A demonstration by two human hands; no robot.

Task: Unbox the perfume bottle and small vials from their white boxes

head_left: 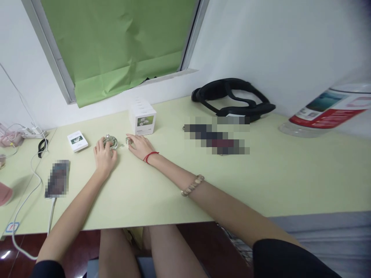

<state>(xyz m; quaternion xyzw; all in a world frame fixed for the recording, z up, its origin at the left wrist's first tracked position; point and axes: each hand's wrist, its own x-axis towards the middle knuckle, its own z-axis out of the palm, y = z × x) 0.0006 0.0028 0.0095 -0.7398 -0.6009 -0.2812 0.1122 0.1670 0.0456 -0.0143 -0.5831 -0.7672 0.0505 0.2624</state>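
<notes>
The fingers of the left hand bend over a shiny coiled object, touching its near left part; those of the right hand curl at a small shiny piece by their tips. At this size I cannot tell whether either hand grips or merely rests on what it touches.

The coiled object lies on the worktop, rounded, silvery and glassy, its looping bands catching the light. A tiny glinting bit lies just beside it, between the hands.

An upright white box stands just behind the right hand; a flat white box lies left of the left hand. The worktop's front edge passes beneath both forearms. Rightward, its pale surface stretches past a black headset to a large labelled bottle near the wall.
</notes>
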